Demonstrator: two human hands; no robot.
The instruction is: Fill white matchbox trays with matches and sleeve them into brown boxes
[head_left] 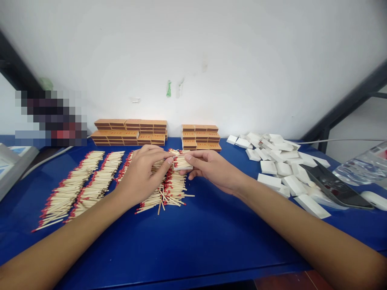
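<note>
— Against the white wall (242, 60), in the head view?
— Blue table (211, 241), matchboxes (115, 135) stacked behind loose matches (177, 185).
— Grip?
— Pinching a match-filled tray (180, 168) with right hand (208, 165), above the loose matches.
— Left hand (145, 171)?
— At the tray's end; cannot tell whether gripping.

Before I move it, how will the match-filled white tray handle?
Probably light: the white tray is small. Its thin, card-like walls may buckle if squeezed. The matches inside lie uncovered, so tipping would likely spill them.
</note>
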